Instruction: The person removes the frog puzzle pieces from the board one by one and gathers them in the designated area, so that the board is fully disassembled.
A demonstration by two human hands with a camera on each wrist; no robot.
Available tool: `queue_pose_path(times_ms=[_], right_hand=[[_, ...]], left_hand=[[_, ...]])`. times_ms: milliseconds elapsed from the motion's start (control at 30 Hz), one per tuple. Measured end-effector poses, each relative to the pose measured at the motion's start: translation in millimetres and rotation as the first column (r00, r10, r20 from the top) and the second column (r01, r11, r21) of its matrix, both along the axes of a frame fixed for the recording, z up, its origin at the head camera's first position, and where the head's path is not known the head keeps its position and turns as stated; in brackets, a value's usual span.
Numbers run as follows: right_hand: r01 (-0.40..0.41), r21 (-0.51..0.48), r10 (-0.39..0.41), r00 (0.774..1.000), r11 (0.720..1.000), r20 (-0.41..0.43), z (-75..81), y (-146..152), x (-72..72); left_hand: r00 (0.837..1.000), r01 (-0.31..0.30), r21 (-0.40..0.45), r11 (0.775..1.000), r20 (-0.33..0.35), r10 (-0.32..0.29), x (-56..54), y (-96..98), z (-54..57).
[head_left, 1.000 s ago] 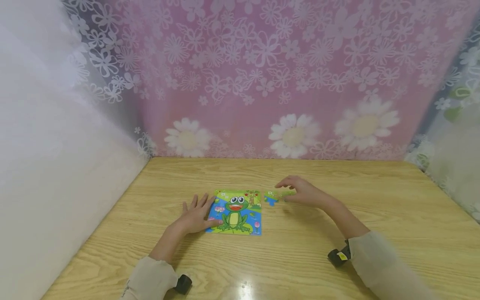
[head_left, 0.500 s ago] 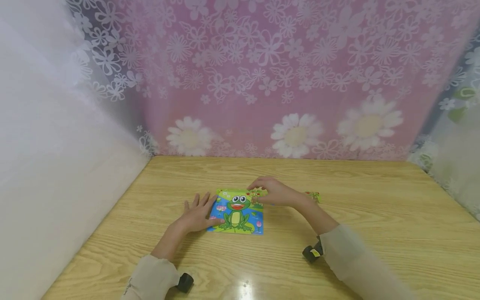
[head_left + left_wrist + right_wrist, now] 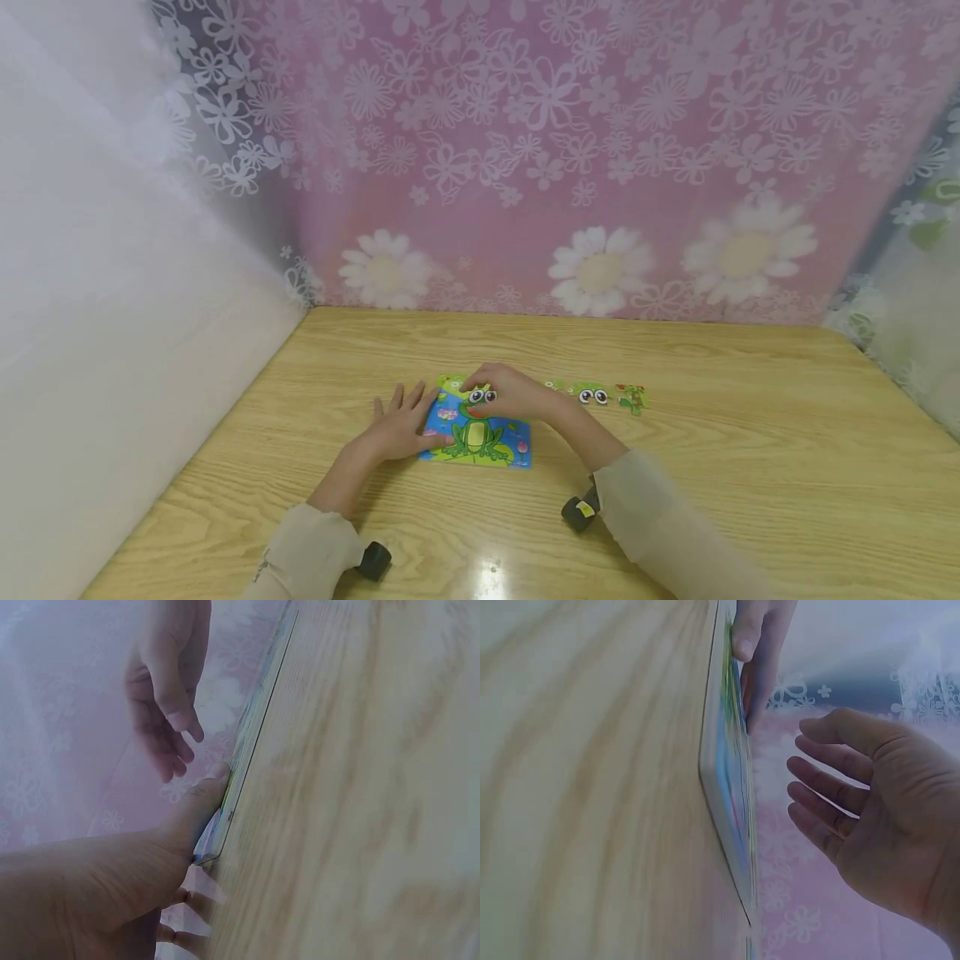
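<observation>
A square frog jigsaw puzzle (image 3: 476, 435) lies flat on the table, its picture showing a green frog on blue water. My left hand (image 3: 393, 429) rests at its left edge with spread fingers; the thumb (image 3: 196, 806) lies on top of the board. Over the upper part of the puzzle hovers my right hand (image 3: 510, 393), its fingers loosely bent. The right wrist view shows nothing between those fingers (image 3: 829, 784) and a gap between them and the board. Part of the frog's face is hidden behind this hand.
Loose jigsaw pieces lie in a row right of the puzzle: a flower piece (image 3: 553, 385) partly behind the right arm, a frog-eyes piece (image 3: 592, 396) and a tree piece (image 3: 632, 398). Behind the wooden table (image 3: 750, 433) hangs a pink flowered cloth (image 3: 480, 167).
My right hand has moved left from the loose pieces to above the puzzle, uncovering the frog-eyes and tree pieces. My left hand has stayed at the puzzle's left edge.
</observation>
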State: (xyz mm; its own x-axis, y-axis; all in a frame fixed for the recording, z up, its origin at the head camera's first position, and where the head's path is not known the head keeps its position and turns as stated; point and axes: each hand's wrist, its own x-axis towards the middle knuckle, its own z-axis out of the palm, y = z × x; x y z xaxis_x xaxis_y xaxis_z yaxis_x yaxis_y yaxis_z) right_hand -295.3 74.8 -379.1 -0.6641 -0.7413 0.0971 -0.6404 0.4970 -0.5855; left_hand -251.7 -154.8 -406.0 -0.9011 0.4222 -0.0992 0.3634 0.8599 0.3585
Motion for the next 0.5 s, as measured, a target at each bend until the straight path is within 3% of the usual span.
queue_pose_path(times_ms=[267,500], right_hand=[[0.025,-0.015,-0.024,0.999,1.000,0.027,-12.7,-16,-2.9],[0.077,0.041,-0.077,0.997,0.996,-0.022,-22.5,-24,1.3]], left_hand=[[1.000,0.003,0.006,1.000,0.009,-0.003,-0.3,-0.2,0.7],[1.000,0.006,0.016,1.000,0.014,-0.006,-0.3,-0.5,1.4]])
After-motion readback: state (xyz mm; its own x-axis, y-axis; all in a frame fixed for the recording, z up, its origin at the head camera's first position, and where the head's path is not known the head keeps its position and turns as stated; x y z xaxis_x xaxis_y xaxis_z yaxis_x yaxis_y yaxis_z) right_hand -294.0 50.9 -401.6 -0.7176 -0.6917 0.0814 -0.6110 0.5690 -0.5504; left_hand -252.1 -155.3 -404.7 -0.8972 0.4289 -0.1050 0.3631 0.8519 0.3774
